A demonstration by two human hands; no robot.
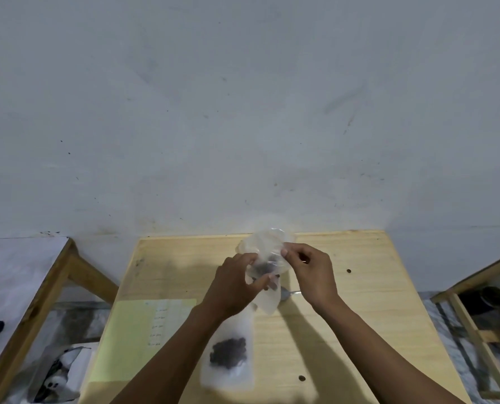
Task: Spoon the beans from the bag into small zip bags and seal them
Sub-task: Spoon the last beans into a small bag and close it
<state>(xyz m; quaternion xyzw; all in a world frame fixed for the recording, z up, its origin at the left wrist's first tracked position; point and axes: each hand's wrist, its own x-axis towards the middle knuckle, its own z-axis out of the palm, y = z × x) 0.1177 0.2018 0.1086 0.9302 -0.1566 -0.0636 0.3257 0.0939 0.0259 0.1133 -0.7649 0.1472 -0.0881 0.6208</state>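
Left hand (235, 282) and right hand (310, 271): fingers pinch clear bag (267, 258) raised over table (359, 287) | spoon (288, 293) partly hidden | bag contents blurred

Perhaps a workroom, bare scuffed wall (243, 112), plain wooden tables (359, 287)

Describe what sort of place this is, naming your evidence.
Probably a plain workroom or makeshift packing station: a bare scuffed wall, simple wooden table, and a sheet of paper beside bagged beans.

My hands (272, 275) and forearms are bare: no sleeves, gloves, rings or watch, entering from six o'clock.
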